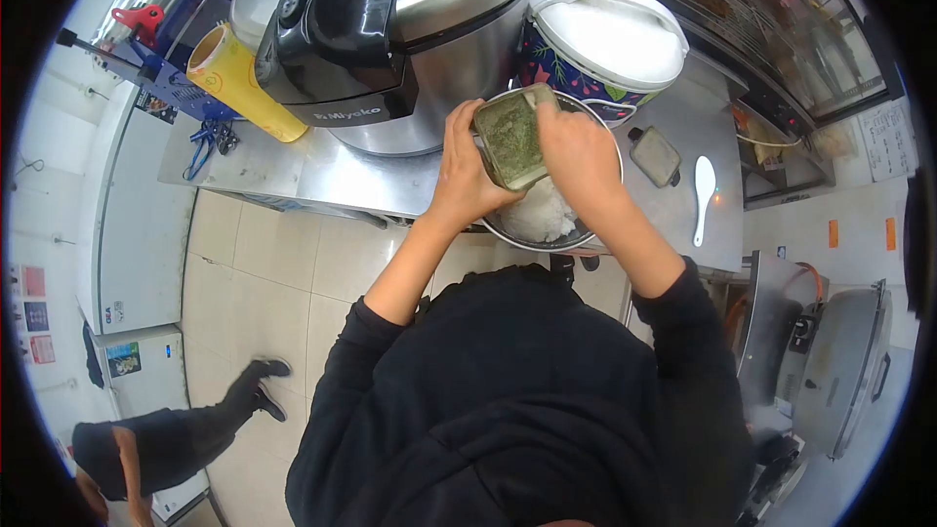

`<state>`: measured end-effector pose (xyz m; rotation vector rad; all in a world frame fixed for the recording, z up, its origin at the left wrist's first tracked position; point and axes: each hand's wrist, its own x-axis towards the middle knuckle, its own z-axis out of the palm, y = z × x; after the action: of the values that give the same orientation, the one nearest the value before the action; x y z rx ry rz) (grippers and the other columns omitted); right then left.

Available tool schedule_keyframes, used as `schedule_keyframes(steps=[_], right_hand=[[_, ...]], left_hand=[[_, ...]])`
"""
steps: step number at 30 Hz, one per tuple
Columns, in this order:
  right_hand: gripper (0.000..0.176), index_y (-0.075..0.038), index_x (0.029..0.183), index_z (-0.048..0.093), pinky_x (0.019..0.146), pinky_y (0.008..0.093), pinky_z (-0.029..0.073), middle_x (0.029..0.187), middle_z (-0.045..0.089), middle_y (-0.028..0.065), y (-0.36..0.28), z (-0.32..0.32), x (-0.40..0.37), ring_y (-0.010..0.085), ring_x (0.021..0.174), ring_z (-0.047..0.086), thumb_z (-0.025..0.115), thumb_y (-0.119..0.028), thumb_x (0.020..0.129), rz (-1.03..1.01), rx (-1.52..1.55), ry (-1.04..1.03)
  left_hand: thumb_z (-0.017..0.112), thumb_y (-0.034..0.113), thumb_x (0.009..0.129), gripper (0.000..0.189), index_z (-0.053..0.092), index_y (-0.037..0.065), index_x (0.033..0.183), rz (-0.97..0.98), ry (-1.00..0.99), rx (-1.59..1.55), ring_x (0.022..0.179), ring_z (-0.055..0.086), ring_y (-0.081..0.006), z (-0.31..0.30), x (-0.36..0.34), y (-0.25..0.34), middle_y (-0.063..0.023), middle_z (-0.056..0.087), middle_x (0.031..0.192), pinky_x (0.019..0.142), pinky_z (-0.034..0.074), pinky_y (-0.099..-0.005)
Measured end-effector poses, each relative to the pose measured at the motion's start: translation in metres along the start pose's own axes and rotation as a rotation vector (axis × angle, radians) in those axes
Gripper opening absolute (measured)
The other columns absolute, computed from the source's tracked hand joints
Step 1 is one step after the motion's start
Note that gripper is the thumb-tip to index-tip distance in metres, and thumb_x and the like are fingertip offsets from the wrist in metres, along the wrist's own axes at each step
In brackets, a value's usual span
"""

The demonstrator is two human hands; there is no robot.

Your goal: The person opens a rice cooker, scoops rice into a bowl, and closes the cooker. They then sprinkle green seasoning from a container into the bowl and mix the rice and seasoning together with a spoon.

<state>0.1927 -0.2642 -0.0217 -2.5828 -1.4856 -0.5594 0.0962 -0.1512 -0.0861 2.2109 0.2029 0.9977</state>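
Observation:
A rectangular plastic container (509, 139) with dry green flakes inside is tilted above a metal bowl (491, 226). My left hand (461, 168) grips its left side, thumb along the lower edge. My right hand (583, 154) is closed at the container's right edge; its fingertips are partly hidden, so whether it also holds something small cannot be made out. White cooked rice (542, 213) lies in the bowl beneath my hands. To the right, a small container lid (655, 157) and a white rice paddle (704, 197) lie on the steel table (727, 244).
A large rice cooker (444, 68) and a smaller patterned rice cooker (590, 44) stand behind the bowl. A yellow roll (244, 86) lies at the left. A glass-fronted cabinet (781, 29) is at the back right. Another person (185, 434) is on the floor area at lower left.

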Motion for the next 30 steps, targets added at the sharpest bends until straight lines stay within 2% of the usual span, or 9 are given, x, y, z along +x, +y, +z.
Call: schedule_keyframes(steps=[2,5,8,11,14,18,22,28,30], right_hand=[[0.014,-0.005,0.087,0.05,0.052,0.0324,0.049,0.069,0.056,0.0081,-0.008,0.01,-0.01,0.0216,0.067,0.059,0.053,-0.006,0.073,-0.079,0.06,0.062],[0.01,-0.008,0.079,0.051,0.051,0.0276,0.05,0.066,0.056,0.0038,-0.013,0.01,-0.018,0.0172,0.063,0.06,0.056,-0.01,0.07,-0.177,0.107,0.164],[0.012,-0.008,0.081,0.052,0.051,0.0281,0.049,0.068,0.055,0.0034,-0.007,0.005,-0.014,0.0173,0.066,0.059,0.056,-0.011,0.07,-0.127,0.096,0.213],[0.013,-0.007,0.083,0.052,0.05,0.0294,0.049,0.07,0.054,0.0038,-0.005,0.014,-0.021,0.0184,0.067,0.059,0.055,-0.011,0.071,-0.238,0.155,0.214],[0.011,-0.007,0.083,0.051,0.051,0.0321,0.049,0.07,0.055,0.0052,0.005,0.011,-0.034,0.021,0.067,0.06,0.053,-0.011,0.074,-0.187,0.154,0.203],[0.006,-0.008,0.082,0.053,0.052,0.0417,0.048,0.068,0.059,0.0101,0.016,0.024,-0.029,0.0284,0.062,0.061,0.049,-0.013,0.084,0.245,0.213,0.193],[0.013,-0.004,0.078,0.056,0.054,0.0429,0.048,0.069,0.062,0.015,0.003,0.04,-0.028,0.0337,0.063,0.061,0.052,-0.015,0.084,0.274,0.399,0.251],[0.013,-0.004,0.079,0.061,0.055,0.0428,0.049,0.07,0.063,0.0151,0.0,0.041,-0.024,0.0331,0.063,0.061,0.053,-0.015,0.083,0.241,0.537,0.277],[0.014,-0.005,0.085,0.063,0.057,0.0429,0.048,0.071,0.062,0.0164,0.001,0.039,-0.024,0.0339,0.064,0.061,0.055,-0.015,0.083,0.245,0.575,0.249]], left_hand=[[0.084,0.02,0.044,0.105,0.024,0.001,0.129,0.014,-0.033,-0.042,0.116,0.04,-0.0362,-0.003,0.005,-0.005,-0.0206,0.037,0.123,0.099,0.035,-0.0407],[0.083,0.017,0.045,0.101,0.026,0.001,0.128,0.004,-0.092,-0.105,0.116,0.04,-0.0375,-0.008,0.01,-0.009,-0.0214,0.038,0.123,0.098,0.037,-0.0413],[0.084,0.016,0.045,0.101,0.027,0.002,0.127,0.016,-0.153,-0.148,0.116,0.041,-0.0365,-0.007,0.012,-0.012,-0.0203,0.038,0.123,0.098,0.038,-0.0406],[0.084,0.017,0.045,0.101,0.027,0.002,0.127,0.022,-0.184,-0.145,0.115,0.042,-0.036,-0.006,0.013,-0.012,-0.0195,0.038,0.123,0.097,0.038,-0.0405],[0.084,0.017,0.045,0.101,0.027,0.001,0.127,0.034,-0.171,-0.106,0.115,0.042,-0.0361,-0.007,0.016,-0.01,-0.0195,0.039,0.123,0.097,0.038,-0.0407],[0.084,0.019,0.045,0.101,0.028,0.001,0.127,0.092,-0.098,-0.02,0.113,0.044,-0.0358,0.007,0.006,-0.003,-0.0194,0.041,0.121,0.096,0.039,-0.0398],[0.084,0.02,0.047,0.1,0.029,0.0,0.127,0.133,-0.02,0.072,0.112,0.044,-0.0368,0.024,0.0,0.004,-0.0207,0.041,0.12,0.095,0.039,-0.0401],[0.081,0.018,0.047,0.096,0.029,-0.003,0.126,0.097,-0.002,0.077,0.111,0.044,-0.0388,0.023,0.006,0.014,-0.0228,0.042,0.119,0.094,0.038,-0.0432],[0.082,0.02,0.047,0.098,0.029,-0.002,0.126,0.092,-0.002,0.088,0.11,0.044,-0.0389,0.026,0.005,0.015,-0.023,0.043,0.119,0.094,0.039,-0.043]])
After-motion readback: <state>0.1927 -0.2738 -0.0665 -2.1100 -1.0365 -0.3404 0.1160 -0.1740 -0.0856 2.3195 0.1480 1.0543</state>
